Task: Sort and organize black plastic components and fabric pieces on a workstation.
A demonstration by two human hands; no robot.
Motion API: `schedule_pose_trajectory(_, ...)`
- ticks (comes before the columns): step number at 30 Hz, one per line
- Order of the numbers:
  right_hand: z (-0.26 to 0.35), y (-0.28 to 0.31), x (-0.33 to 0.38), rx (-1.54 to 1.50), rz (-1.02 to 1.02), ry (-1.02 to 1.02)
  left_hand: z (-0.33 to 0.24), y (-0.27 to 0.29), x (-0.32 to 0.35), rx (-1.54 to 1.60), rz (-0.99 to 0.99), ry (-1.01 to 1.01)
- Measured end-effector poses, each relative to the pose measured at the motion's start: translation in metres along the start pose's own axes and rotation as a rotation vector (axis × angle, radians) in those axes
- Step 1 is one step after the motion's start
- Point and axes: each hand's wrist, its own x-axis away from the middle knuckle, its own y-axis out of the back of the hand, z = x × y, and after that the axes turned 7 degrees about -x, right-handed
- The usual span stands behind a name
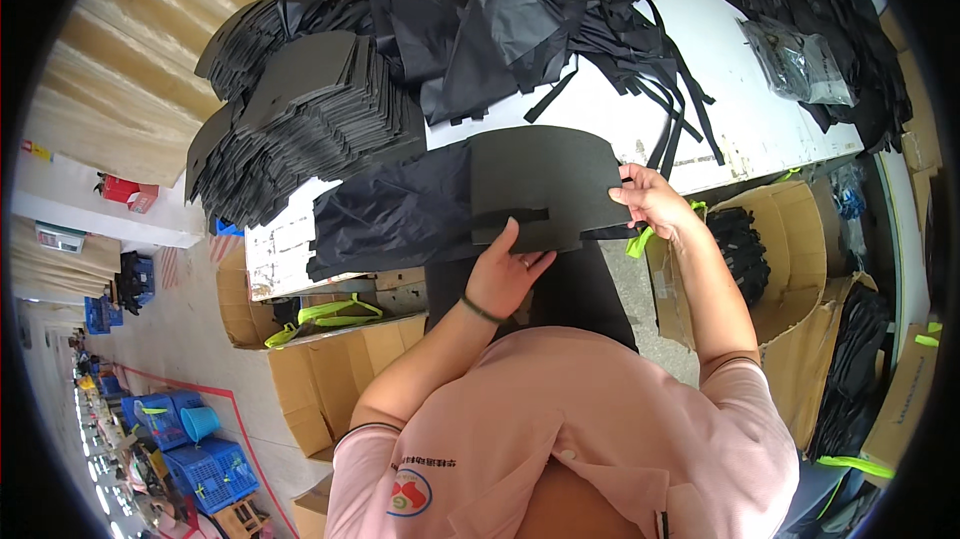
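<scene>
A black foam panel [545, 174] with a curved top lies on a piece of black fabric [395, 214] at the near edge of the white table [760, 129]. My left hand [505, 274] rests flat on the panel's lower edge, fingers together, beside a black strap [510, 219] that crosses the panel. My right hand [650, 201] pinches the panel's right edge between thumb and fingers. The black fabric hangs over the table edge below my hands.
A tall stack of black foam panels [300, 119] fills the table's left side. Loose black fabric and straps [520, 19] heap behind. A clear plastic bag [800, 64] lies at right. Cardboard boxes [790, 269] with black pieces stand right and left [330, 349]. Blue crates [205, 459] sit on the floor.
</scene>
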Motion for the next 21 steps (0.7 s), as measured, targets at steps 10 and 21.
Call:
schedule_pose_trajectory(10, -0.013, -0.016, 0.009, 0.465, -0.165, 0.158, 0.019, 0.013, -0.026, 0.107, -0.164, -0.085)
schedule_pose_trajectory(21, 0.002, -0.007, 0.009, 0.625, -0.251, 0.236, 0.01, 0.018, 0.008, -0.207, 0.477, 0.682)
